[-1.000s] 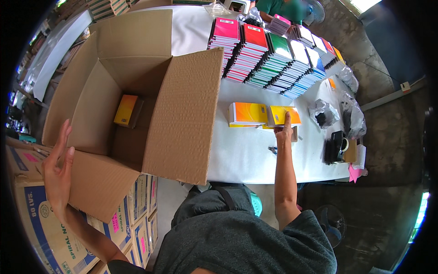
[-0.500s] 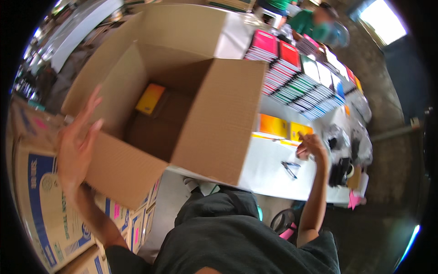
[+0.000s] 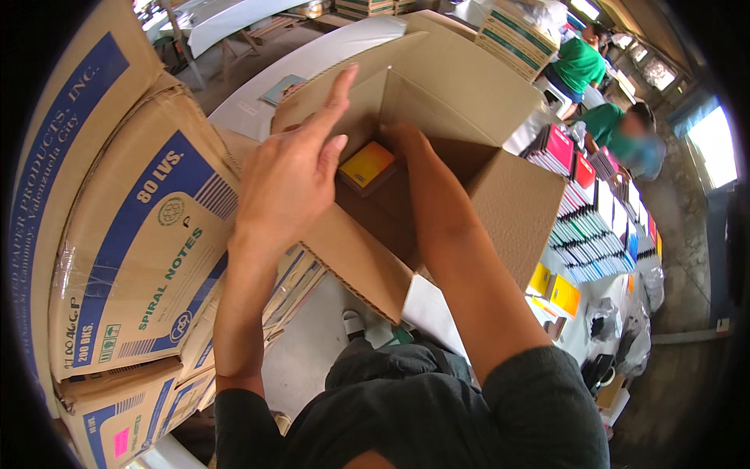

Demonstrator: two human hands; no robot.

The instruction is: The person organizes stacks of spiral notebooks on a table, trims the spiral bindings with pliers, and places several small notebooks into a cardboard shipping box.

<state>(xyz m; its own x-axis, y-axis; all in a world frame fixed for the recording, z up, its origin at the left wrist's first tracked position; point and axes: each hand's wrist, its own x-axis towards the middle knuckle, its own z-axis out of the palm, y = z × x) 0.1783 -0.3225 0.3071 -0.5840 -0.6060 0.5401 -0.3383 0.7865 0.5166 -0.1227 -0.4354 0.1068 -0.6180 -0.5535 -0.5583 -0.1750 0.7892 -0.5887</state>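
Observation:
A large open cardboard box stands before me with its flaps folded outward. A small yellow-and-orange notebook lies on its floor near the far left corner. My right arm reaches down into the box, and my right hand is by the far wall, just beyond and right of that notebook. Its fingers are mostly hidden, so what they touch does not show. Above the box's left side is my left hand, index finger stretched out and thumb apart, holding nothing.
Stacked printed cartons rise close on the left. Right of the box, yellow notebooks and long rows of coloured spiral notebooks cover part of a white table, with plastic bags beyond. Two people in green shirts are at the back right.
My right hand has left the yellow notebooks on the table and gone down into the box. The view has swung, so the box appears farther right. My left hand stays near its left side.

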